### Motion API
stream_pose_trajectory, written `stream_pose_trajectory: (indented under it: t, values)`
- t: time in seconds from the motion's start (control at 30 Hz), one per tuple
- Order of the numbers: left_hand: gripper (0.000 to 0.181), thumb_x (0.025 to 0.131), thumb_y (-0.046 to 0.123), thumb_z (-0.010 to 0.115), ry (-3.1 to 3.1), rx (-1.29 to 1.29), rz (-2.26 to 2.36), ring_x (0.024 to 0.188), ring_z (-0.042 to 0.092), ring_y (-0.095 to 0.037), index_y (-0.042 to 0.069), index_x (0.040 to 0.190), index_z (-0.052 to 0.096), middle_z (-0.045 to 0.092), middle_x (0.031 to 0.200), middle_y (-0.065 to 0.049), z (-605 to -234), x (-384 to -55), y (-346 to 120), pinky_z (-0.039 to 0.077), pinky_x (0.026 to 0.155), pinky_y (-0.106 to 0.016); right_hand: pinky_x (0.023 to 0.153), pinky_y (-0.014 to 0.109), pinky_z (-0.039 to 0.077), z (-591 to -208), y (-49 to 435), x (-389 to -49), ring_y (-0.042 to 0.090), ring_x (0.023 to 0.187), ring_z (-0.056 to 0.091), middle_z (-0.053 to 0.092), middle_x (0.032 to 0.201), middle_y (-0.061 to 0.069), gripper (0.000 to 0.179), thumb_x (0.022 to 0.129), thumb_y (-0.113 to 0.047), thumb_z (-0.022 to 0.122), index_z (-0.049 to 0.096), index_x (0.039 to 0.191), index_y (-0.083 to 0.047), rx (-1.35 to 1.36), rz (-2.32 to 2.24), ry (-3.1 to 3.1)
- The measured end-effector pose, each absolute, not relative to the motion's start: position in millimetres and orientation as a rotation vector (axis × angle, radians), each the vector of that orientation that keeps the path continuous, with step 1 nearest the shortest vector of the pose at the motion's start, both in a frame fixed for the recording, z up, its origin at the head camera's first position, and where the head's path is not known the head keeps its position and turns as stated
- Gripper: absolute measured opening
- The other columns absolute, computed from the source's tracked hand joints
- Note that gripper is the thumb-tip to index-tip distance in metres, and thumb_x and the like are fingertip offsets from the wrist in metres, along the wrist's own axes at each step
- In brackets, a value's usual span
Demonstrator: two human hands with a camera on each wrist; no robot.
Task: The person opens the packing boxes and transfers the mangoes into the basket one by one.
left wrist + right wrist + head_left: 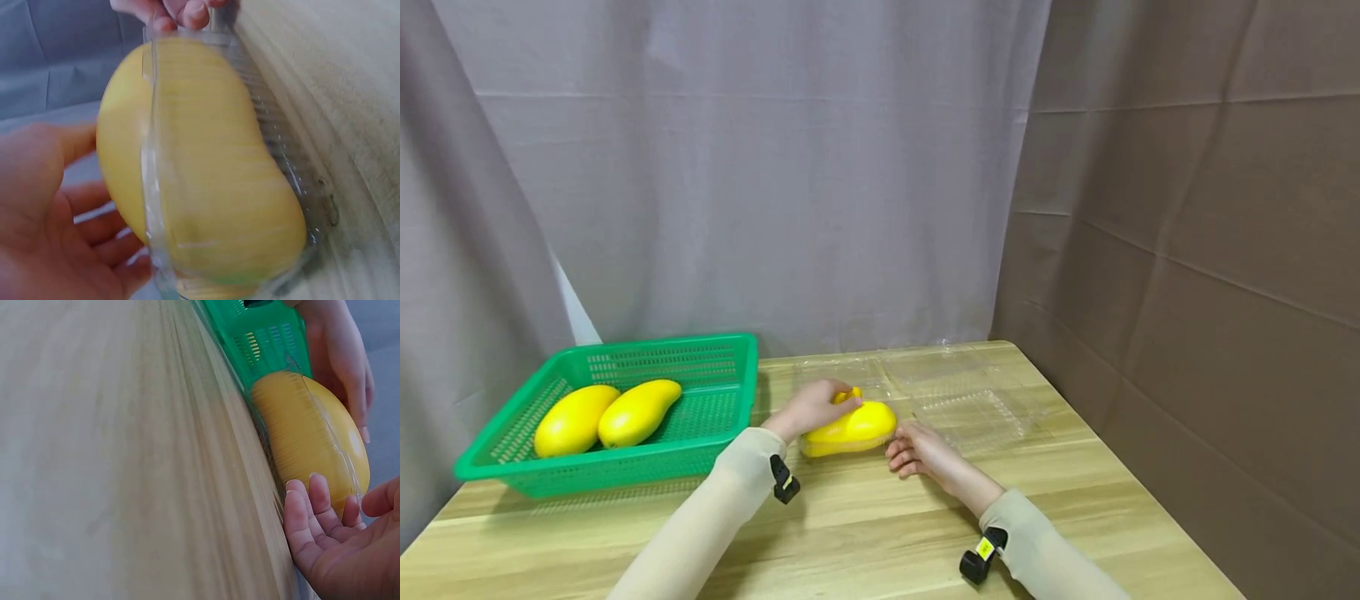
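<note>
A yellow mango (857,423) lies in a clear plastic box (150,206), its upper side standing above the rim. My left hand (814,408) holds the mango from above and behind, thumb and fingers bent about it; in the left wrist view some fingertips disappear behind the fruit. At the right end of the box my right hand (925,457) has its thumb and index finger right at the rim, while its other fingers (300,519) curl loosely beside the wall.
Left on the wooden table (880,533) stands a green basket (745,392) holding two mangoes (640,412). More clear plastic packaging (977,412) lies open to the right and towards the back. A grey curtain (775,183) hangs behind the table; brown cloth (1210,292) covers the right side.
</note>
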State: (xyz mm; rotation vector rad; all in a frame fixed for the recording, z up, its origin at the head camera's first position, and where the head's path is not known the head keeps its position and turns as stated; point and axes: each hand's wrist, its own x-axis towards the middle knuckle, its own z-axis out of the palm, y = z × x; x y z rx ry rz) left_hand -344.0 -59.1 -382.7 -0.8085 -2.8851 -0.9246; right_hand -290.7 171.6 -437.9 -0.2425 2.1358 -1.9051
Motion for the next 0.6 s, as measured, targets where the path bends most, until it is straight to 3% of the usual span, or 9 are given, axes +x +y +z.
stream_pose_trajectory:
  t: [0.07, 0.27, 0.6]
  values:
    - [0.055, 0.098, 0.038, 0.065, -2.893, -0.909, -0.853, 0.120, 0.060, -0.034, -0.003, 0.133, 0.061, 0.065, 0.129, -0.018, -382, -339, -55, 0.046, 0.104, -0.049, 0.064, 0.025, 0.053, -437, 171, -291, 0.015, 0.075, 0.062, 0.062, 0.089, 0.006, 0.031, 0.105, -0.018, 0.035, 0.046, 0.118, 0.007, -0.244, -1.905, 2.136]
    - [0.076, 0.091, 0.039, 0.075, -2.911, -1.075, -0.618, 0.133, 0.050, -0.036, -0.008, 0.144, 0.047, 0.053, 0.143, -0.024, -380, -325, -45, 0.037, 0.113, -0.045, 0.065, 0.026, 0.054, -436, 172, -291, 0.015, 0.075, 0.062, 0.062, 0.090, 0.006, 0.032, 0.106, -0.020, 0.034, 0.047, 0.119, 0.007, -0.247, -1.898, 2.141]
    - [0.069, 0.088, 0.034, 0.078, -2.913, -1.074, -0.659, 0.109, 0.062, -0.027, -0.006, 0.139, 0.053, 0.064, 0.129, -0.017, -381, -326, -44, 0.048, 0.095, -0.041, 0.065, 0.026, 0.055, -440, 172, -292, 0.015, 0.074, 0.063, 0.063, 0.090, 0.007, 0.031, 0.105, -0.018, 0.034, 0.048, 0.118, 0.006, -0.242, -1.906, 2.131]
